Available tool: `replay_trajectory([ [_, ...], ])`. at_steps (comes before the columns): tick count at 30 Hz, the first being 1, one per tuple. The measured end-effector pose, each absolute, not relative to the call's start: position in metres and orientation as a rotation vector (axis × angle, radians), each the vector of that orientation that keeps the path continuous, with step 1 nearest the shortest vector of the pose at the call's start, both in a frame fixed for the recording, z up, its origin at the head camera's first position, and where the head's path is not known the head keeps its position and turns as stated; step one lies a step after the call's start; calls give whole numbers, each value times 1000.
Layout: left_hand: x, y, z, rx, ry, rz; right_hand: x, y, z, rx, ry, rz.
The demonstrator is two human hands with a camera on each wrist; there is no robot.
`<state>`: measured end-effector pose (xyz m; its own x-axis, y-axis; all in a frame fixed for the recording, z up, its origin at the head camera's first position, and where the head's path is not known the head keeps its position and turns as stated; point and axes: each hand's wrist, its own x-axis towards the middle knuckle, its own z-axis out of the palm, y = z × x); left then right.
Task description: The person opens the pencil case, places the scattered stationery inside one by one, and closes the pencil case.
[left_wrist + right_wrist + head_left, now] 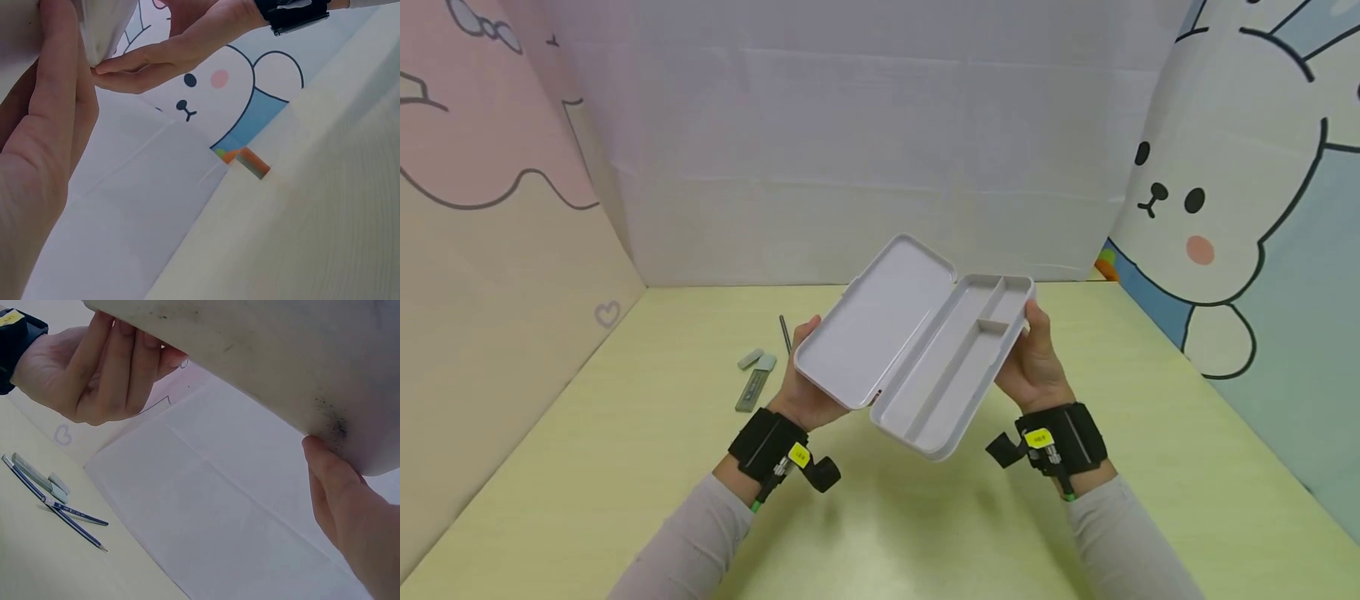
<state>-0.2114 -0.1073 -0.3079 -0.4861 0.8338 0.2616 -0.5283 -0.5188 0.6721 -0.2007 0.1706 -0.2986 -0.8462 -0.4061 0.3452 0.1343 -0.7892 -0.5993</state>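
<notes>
1. Head view, progress: The white box (pixel 880 325) is open and held above the table (pixel 625 517), between both hands. Opening and lifting are judged complete; closing it and setting it down are not done. Its divided tray (pixel 951 367) faces the wearer.
2. Head view, hands: The left hand (pixel 805 398) is clamped on the lid side, thumb at the outer edge. The right hand (pixel 1036 367) is clamped on the outer edge of the tray side.
3. Head view, surroundings: The table is pale yellow-green. A white sheet (pixel 880 150) closes the back; a pink and cream wall (pixel 490 283) stands left, a wall with a cartoon animal (pixel 1225 200) right. A flat case (pixel 751 390) and a small block (pixel 749 359) lie outside the box, left of the left hand.
4. Left wrist view: Only part of the box shows, at the upper left, between the hands. An orange patch (pixel 255 164) appears by the table edge; its nature cannot be told.
5. Right wrist view: The box underside bears dark marks (pixel 337 427). Two pencils (pixel 31 482) cross on the table beside the flat case, judged not yet handled.
</notes>
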Motion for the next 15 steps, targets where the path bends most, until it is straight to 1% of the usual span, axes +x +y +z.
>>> replay_trajectory([
  [7,-210,-108,-306,657,798,2094,-199,171,-298,-674,775,-2652],
  [15,-209,-108,-309,402,1055,2246,-200,169,-301,-624,691,-2759],
])
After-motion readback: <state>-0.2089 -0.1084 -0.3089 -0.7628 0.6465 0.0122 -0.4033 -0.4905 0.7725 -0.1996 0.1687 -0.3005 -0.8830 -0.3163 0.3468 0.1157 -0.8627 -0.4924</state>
